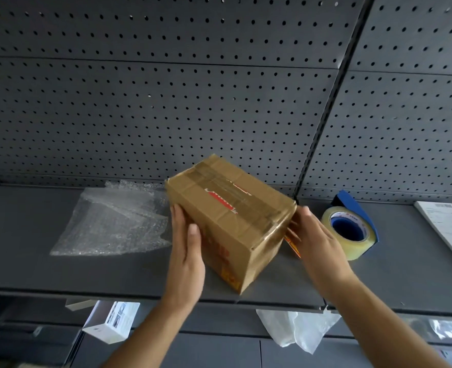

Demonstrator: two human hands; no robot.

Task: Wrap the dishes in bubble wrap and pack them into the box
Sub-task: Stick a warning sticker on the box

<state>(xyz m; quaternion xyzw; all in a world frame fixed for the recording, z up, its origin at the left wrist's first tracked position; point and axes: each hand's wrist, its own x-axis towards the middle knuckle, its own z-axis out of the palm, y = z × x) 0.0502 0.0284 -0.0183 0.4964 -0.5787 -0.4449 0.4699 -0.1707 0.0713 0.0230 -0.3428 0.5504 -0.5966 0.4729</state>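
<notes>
**A:** Where is the box?

**B:** The cardboard box (227, 221) is in the middle of the dark shelf (33, 261). It is tilted, with its near corner low and close to the shelf's near edge. The face turned up is sealed with clear tape.

**A:** And the hands?

**B:** Neither one grips. The left hand (186, 243) lies flat against the box's left side with its fingers straight. The right hand (315, 240) presses straight fingers to the right end. The box is squeezed between them, with nothing curled round it.

**A:** So what could go wrong?

**B:** A slip, I'd say. Smooth cardboard held by palm pressure alone can slide out if either hand eases. That near corner is close enough to the edge that the box could drop to the level below.

**A:** Anything on the right?

**B:** The tape dispenser (348, 229) stands just beside the right hand. A wide swing while turning the box could knock it.

**A:** On the left?

**B:** The bubble wrap (113, 221) lies flat and runs right up to the box, so dragging the box may pull the wrap along.

**A:** The dishes?

**B:** None are in view. The box is blurred, so I cannot tell whether the orange strip (292, 244) by the right fingers is a flap or print. If the taped face is the bottom, a weak seam might give under the dishes.
</notes>
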